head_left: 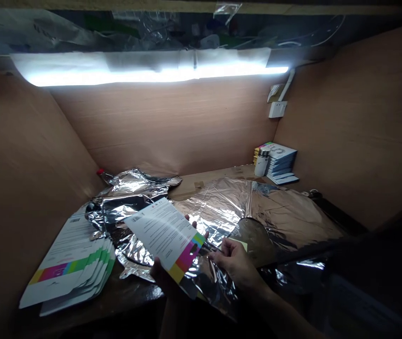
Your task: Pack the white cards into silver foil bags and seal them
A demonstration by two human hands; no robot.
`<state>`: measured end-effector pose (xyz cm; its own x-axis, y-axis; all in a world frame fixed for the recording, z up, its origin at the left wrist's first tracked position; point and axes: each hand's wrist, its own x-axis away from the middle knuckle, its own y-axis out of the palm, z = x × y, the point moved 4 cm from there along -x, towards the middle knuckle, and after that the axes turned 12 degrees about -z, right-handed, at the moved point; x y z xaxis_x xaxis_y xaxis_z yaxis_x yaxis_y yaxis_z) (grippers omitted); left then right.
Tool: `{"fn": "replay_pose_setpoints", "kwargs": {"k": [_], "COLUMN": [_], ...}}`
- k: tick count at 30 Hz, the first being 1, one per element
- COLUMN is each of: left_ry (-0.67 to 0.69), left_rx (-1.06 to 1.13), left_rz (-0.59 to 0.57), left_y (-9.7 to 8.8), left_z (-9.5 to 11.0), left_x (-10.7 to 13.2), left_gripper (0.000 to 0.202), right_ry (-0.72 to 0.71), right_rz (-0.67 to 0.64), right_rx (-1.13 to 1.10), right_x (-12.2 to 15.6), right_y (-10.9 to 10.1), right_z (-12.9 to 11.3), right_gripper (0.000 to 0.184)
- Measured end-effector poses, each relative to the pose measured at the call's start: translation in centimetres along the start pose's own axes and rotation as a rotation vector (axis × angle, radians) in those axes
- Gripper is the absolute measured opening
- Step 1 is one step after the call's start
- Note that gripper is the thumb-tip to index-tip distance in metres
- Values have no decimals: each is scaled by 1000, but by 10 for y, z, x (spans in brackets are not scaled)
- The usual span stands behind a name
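There are two hands (235,261) (167,281), one held packet (162,230), two stacks (72,263) (281,162), one flask (261,164) and one strip light (144,76).

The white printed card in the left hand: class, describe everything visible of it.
The white printed card looks like stiff paper: flat, with rows of dark text too small to read, a barcode at its upper-left corner and a band of yellow, magenta, blue and green near its lower-right end. It slants above shiny foil, with the left hand gripping its long edges.
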<state>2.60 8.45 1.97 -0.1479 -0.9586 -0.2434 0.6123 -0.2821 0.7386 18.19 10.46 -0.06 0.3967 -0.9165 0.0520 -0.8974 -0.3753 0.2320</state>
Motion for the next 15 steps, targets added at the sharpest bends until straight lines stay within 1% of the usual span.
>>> {"fn": "replay_pose_setpoints", "kwargs": {"k": [2, 3, 5, 6, 7, 9, 10, 12, 13, 15], "left_ry": [129, 174, 190, 194, 207, 190, 171, 132, 114, 99], "left_rx": [57, 96, 184, 230, 271, 337, 364, 405, 417, 433], "left_rz": [13, 4, -31, -34, -19, 34, 59, 72, 60, 24], "left_y": [4, 5, 7, 7, 7, 6, 6, 9, 10, 12], "left_z": [-10, -14, -19, -19, -18, -15, -15, -17, -19, -24], "left_x": [0, -1, -6, -9, -11, -14, -15, -15, -15, -15], "left_gripper": [86, 81, 76, 75, 75, 75, 75, 77, 76, 76], "right_ry": [-51, -82, -154, -198, -246, -367, -433, -537, -570, -591], "right_rz": [55, 57, -5, -59, -122, -242, -288, -343, -346, -318], "right_rx": [62, 105, 265, 405, 578, 946, 1102, 1305, 1363, 1442], "right_x": [-1, 1, 9, 15, 23, 39, 45, 53, 55, 59], "right_y": [1, 2, 6, 9, 12, 17, 20, 22, 23, 25], "right_z": [-6, -13, -31, -42, -51, -64, -66, -62, -58, -49], "right_gripper": [54, 50, 36, 31, 33, 54, 53, 31, 26, 28]}}
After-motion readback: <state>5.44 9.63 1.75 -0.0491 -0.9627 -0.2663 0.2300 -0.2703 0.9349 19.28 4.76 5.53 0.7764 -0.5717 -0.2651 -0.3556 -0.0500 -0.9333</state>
